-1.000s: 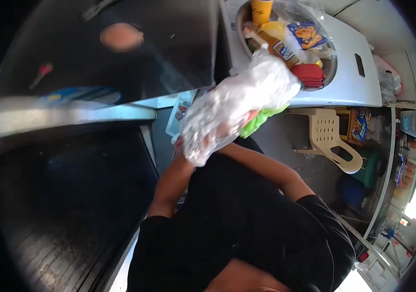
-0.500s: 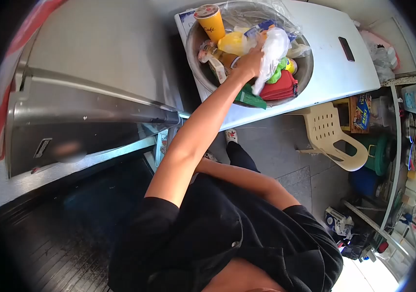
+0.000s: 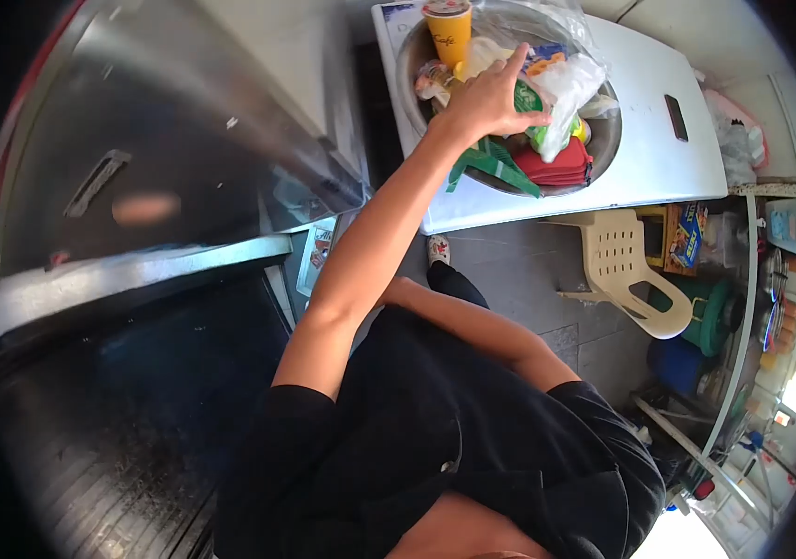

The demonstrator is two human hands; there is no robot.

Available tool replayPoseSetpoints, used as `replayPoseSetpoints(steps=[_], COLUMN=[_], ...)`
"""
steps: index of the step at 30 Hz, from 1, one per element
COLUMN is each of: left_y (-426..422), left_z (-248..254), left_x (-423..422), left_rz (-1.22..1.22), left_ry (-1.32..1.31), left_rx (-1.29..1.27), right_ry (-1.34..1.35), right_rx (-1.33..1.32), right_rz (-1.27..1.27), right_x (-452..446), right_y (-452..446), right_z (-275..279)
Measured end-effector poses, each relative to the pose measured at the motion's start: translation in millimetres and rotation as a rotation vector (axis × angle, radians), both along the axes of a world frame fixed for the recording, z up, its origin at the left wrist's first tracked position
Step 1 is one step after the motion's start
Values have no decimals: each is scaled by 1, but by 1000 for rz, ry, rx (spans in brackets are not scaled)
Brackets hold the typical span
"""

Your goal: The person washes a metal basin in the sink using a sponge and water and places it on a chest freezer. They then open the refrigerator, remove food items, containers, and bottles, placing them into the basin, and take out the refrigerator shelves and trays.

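My left hand (image 3: 491, 101) is over a large metal basin (image 3: 610, 140), its fingers stretched and its thumb spread apart. Behind the gap between thumb and index finger shows a green item with white print (image 3: 527, 96). Right beside the thumb lies a crumpled white plastic bag (image 3: 569, 93). A yellow café cup (image 3: 449, 37) stands at the basin's left. Under the bag is a red folded pouch (image 3: 552, 166), with a green packet (image 3: 500, 166) near the wrist. My right hand (image 3: 398, 291) is at my waist, its fingers hidden behind my left forearm.
The basin sits on a white tabletop (image 3: 645, 70) with a dark phone (image 3: 676, 118). A beige plastic chair (image 3: 622, 261) stands below it, near a green bin (image 3: 710, 317) and loaded shelves. A shiny metal appliance (image 3: 212, 168) fills the left side.
My left hand has come away from the white bag, which it was touching or gripping, and its fingers have spread. The view has shifted, and the metal appliance appears at a different angle.
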State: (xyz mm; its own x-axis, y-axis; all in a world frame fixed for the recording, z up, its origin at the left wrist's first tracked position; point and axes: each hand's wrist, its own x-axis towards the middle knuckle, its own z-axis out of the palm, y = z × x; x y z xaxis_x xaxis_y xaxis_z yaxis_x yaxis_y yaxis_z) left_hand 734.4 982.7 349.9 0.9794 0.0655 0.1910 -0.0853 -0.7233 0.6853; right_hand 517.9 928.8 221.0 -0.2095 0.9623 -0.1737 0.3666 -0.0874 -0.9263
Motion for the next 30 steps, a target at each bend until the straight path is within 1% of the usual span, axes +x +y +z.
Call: replayPoseSetpoints(steps=[1, 2, 3, 4, 6, 8, 9, 10, 12, 13, 14, 16, 17, 18, 19, 20, 21, 22, 23, 24, 25, 26, 27, 28, 29, 30], left_y=[2, 3, 3, 3, 3, 3, 4, 5, 9, 11, 13, 17, 21, 22, 24, 26, 25, 21, 15, 11, 10, 9, 9, 10, 14, 24], left_z=[2, 3, 5, 7, 5, -7, -5, -15, -31, -29, -27, -21, -17, -20, -26, -31, -26, -22, -19, -17, -3, 2, 2, 1, -4, -13], left_x=[-11, -25, -39, -52, -69, -75, -79, -77, -74, -78, -81, -92, -96, -97, -96, -97, -103, -108, -114, -126, -141, -154, -171, -191, -214, -237], left_rz=[14, 12, 10, 4, 34, 79, 77, 84, 48, 58, 59, 182, 188, 183, 141, 103, 41, 48, 121, 199, 202, 214, 199, 181, 136, 87], left_ry=[-5, -65, -125, -185, -214, -214, -269, -276, -356, -371, -376, -393, -331, -333, -276, -218, -115, -116, -180, -237, -177, -222, -302, -383, -333, -284], left_rx=[-6, -45, -81, -116, -138, -149, -225, -229, -201, -157, -158, -110, -57, -57, -11, 34, 46, 50, 116, 183, 154, 94, 13, -71, -161, -251], right_ry=[29, 61, 58, 160, 266, 170, 163, 158, 53, 51, 62, 85, 98, 104, 110, 190, 268, 268, 206, 258, 311, 185, 80, -27, -22, 368], right_rx=[158, 315, 311, 321, 322, 483, 547, 543, 618, 614, 538, 387, 312, 275, 238, 221, 204, 206, 233, 312, 389, 609, 598, 586, 581, 314], right_rz=[-63, -127, -114, -116, -112, 85, 41, 49, 72, 76, 45, -27, -64, -84, -104, -148, -190, -181, -141, -104, -63, 50, 79, 107, 122, -65], right_x=[-16, -26, -26, -21, -19, -14, -17, -19, -19, -24, -27, -34, -36, -36, -37, -35, -33, -31, -32, -30, -29, -24, -22, -21, -29, -41], right_y=[5, 8, 8, 7, 10, 19, 20, 21, 24, 21, 20, 16, 14, 13, 12, 8, 7, 9, 13, 14, 16, 22, 23, 22, 22, 20], right_z=[-49, -77, -77, -73, -64, -42, -38, -41, -51, -66, -81, -123, -139, -133, -127, -93, -72, -91, -131, -103, -70, -51, -42, -43, -72, -124])
